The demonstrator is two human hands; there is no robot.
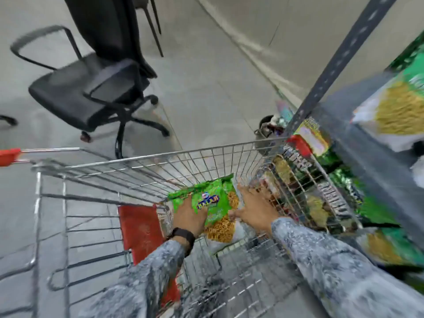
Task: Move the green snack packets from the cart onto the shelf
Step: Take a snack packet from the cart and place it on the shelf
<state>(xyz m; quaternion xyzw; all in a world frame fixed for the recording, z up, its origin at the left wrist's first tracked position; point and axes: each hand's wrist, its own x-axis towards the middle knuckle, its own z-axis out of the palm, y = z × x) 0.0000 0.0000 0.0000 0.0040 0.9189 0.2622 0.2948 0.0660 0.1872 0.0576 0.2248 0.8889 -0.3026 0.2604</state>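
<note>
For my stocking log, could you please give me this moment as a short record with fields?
setting: cart beside shelf
left hand: gripping green packet inside cart
right hand: open, fingers spread, touching same packet's right side
shelf: green packets already stocked, blurred
nearby: black chair on floor
progress: packet not yet lifted out
</note>
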